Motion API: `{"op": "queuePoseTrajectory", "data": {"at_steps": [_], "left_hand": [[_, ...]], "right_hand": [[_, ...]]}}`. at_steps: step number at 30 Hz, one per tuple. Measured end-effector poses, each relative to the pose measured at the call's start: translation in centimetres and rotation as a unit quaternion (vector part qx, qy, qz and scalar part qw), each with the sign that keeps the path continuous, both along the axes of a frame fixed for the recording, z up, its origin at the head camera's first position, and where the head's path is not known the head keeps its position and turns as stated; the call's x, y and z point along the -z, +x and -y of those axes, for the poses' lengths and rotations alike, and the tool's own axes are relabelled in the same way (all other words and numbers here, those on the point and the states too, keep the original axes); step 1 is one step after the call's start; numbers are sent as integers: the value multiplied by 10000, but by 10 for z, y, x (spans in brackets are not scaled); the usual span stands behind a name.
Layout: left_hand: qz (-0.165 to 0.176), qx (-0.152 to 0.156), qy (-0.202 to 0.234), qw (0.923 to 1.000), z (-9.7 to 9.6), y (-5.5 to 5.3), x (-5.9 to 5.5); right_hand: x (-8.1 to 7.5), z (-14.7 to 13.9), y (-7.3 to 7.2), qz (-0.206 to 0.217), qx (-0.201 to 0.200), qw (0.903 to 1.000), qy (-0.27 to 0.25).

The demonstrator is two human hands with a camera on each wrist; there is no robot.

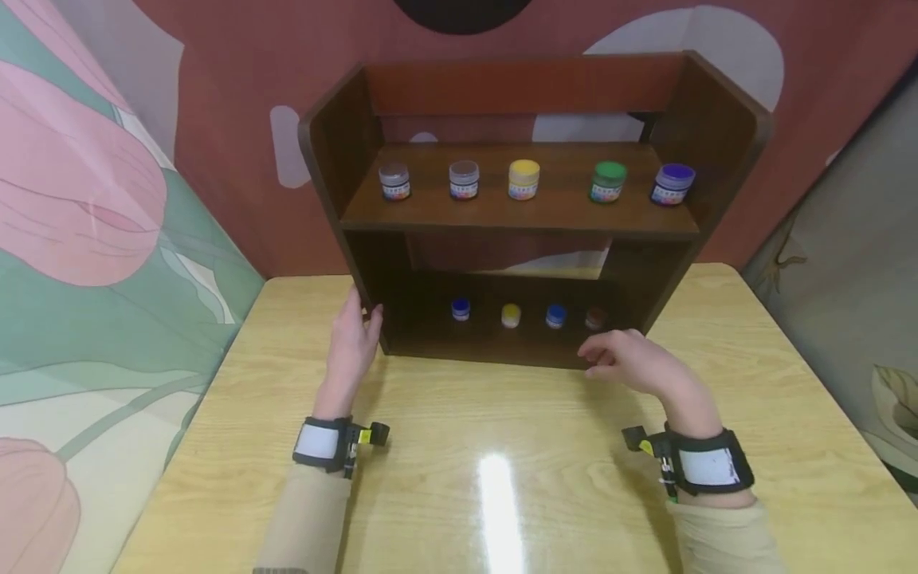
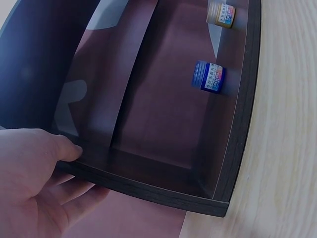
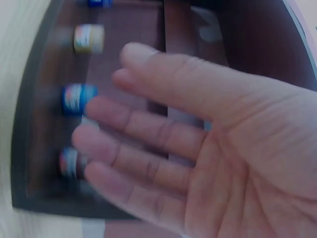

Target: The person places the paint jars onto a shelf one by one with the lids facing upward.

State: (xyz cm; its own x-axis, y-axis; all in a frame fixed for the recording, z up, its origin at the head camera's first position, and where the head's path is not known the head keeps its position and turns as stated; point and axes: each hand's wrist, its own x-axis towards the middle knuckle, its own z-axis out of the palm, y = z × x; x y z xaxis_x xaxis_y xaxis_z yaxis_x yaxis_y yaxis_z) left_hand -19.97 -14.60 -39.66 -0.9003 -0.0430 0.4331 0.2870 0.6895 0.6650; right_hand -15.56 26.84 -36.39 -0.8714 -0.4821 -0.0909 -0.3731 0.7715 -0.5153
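Observation:
A dark brown two-tier wooden shelf (image 1: 519, 227) stands on the table against the wall. My left hand (image 1: 351, 339) grips its left side panel, the thumb on the inner side and the fingers around the outside, as the left wrist view shows. My right hand (image 1: 634, 363) is in front of the lower tier's right end, fingers loosely bent and holding nothing. Nearest to it is a small brown-lidded paint jar (image 1: 595, 318). Further left along that tier stand a blue paint jar (image 1: 555, 316), a yellow paint jar (image 1: 511, 316) and a dark blue paint jar (image 2: 208, 77).
On the upper tier are two clear-lidded jars (image 1: 464, 180), a yellow jar (image 1: 523, 180), a green jar (image 1: 608, 182) and a purple-lidded jar (image 1: 672, 185). The pale wooden table (image 1: 445, 446) extends in front. Patterned fabric (image 1: 222, 159) hangs behind and at the sides.

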Motion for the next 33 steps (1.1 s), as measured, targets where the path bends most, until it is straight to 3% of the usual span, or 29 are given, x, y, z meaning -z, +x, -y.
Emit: {"op": "queuePoseTrajectory", "data": {"at_steps": [7,13,21,33], "left_hand": [[79,-30,142,9999,-1,-2,-2],[99,-76,161,9998,-1,-3,-1],[95,-59,191,9998,-1,-3,-1],[18,-81,173,9998,-2,-3,0]], "right_hand": [[-9,-31,5,543,321,9971,423],[-7,-55,9,427,618,9945,730],[8,-73,4,295,865,9910,974],[33,-75,-6,259,1167,9890,869]]}}
